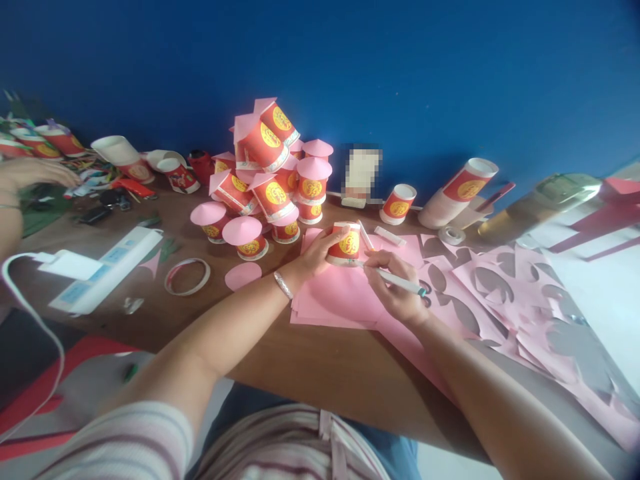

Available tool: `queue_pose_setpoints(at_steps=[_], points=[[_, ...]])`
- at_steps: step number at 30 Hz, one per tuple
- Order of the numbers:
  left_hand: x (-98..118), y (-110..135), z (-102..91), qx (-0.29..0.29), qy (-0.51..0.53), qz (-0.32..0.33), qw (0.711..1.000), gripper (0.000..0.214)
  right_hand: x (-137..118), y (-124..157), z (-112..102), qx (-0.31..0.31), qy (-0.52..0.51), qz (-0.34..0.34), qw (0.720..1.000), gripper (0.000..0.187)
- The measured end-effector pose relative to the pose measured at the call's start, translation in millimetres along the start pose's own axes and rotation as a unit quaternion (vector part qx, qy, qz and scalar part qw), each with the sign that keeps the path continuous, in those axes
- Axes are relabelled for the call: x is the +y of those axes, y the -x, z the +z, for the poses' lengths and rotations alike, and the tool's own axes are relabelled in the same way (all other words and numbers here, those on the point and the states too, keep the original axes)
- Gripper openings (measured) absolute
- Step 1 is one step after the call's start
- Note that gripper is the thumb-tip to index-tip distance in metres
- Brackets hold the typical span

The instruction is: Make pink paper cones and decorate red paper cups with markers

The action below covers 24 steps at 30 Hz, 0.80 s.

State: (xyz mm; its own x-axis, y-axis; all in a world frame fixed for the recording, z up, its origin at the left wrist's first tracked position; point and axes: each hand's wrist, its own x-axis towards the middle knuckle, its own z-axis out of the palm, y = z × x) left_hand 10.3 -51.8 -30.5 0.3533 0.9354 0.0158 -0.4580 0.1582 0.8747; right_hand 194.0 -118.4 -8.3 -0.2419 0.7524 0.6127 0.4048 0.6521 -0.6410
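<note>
My left hand [320, 253] is wrapped round the side of a red paper cup [349, 248] with a yellow emblem. The cup stands upside down, wide rim lowest, over a stack of pink paper [335, 300]. In my right hand [397, 290] is a white marker [400, 280] with a green end, its tip close to the cup's lower rim; whether it touches I cannot tell. Just behind the cup are a slim white stick [366, 235] and a short white piece [390, 235]. A pink paper disc [243, 275] lies left of my left hand.
Stacked red cups with pink cone tops [267, 193] stand behind on the left. Cut pink scraps [490, 287] cover the right side, near a bottle [540, 203] and nested cups [460, 190]. Leftward are a tape ring [187, 277], a power strip [107, 270] and another person's hand [43, 173].
</note>
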Motion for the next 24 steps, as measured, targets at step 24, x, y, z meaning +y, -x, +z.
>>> queue_pose_setpoints(at_steps=[24], points=[[-2.6,-2.3,0.4,0.002,0.023,-0.003,1.000,0.053,5.6,2.5,3.8,-0.031,-0.039,0.051,0.997,0.007]])
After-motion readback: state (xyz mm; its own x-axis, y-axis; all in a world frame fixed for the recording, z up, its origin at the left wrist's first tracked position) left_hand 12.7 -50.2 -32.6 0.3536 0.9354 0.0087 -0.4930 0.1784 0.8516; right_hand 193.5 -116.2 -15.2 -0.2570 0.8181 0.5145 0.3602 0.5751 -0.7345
